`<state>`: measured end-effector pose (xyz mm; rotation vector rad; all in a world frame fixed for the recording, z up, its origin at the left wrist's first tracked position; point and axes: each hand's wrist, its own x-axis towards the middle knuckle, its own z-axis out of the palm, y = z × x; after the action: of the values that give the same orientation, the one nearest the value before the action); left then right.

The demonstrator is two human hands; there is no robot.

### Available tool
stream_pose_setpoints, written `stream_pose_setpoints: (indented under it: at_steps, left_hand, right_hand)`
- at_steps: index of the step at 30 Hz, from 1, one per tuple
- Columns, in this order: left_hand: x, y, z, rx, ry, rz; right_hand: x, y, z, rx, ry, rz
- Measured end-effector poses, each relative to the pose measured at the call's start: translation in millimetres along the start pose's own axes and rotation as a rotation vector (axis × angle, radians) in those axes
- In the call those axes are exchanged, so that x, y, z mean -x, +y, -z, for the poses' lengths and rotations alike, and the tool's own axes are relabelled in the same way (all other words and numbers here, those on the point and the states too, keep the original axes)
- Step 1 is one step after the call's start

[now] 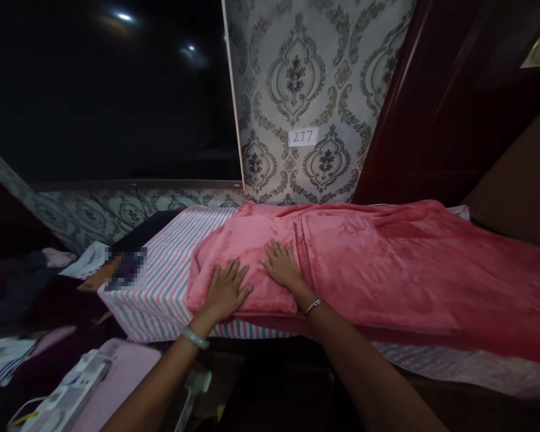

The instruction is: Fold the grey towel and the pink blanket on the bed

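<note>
A pink plush blanket (pixel 342 270) lies along a long, low surface, its left part folded into a thick, squarish layer. My left hand (pixel 227 289) rests flat on the near left of that folded part, fingers spread. Palm down, my right hand (pixel 281 264) presses on the same layer, close to the crease where it meets the rest of the blanket. Neither hand grips the fabric. Toward the right, the blanket spreads out and hangs over the near edge.
Under the blanket is a striped cloth (pixel 162 258). A large dark television (pixel 117 96) stands behind on the left, and a paper marked 277 (pixel 303 137) is on the patterned wall. A white power strip (pixel 72 387) sits at the lower left. A person's foot (pixel 58 258) shows at far left.
</note>
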<state>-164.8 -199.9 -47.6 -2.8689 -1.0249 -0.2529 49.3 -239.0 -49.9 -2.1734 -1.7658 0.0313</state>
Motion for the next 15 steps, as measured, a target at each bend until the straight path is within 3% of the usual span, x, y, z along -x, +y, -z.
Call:
stream_pose_setpoints:
  at_steps: [5, 8, 12, 15]
  left_hand:
    - [19.5, -20.0, 12.2, -0.077, -0.017, 0.123]
    - [20.0, -21.2, 22.8, -0.078, -0.063, 0.182]
    - [-5.1, -3.9, 37.7, -0.007, -0.040, 0.128]
    - [-39.3, 21.2, 43.1, 0.072, -0.044, 0.010]
  right_hand:
    - [2.4, -2.8, 3.3, -0.048, -0.026, -0.001]
    - [-0.5, -1.8, 3.8, -0.079, -0.035, 0.004]
    - [-14.5, 2.3, 12.5, -0.247, 0.007, -0.092]
    - [-21.7, 2.3, 15.5, -0.513, 0.187, -0.232]
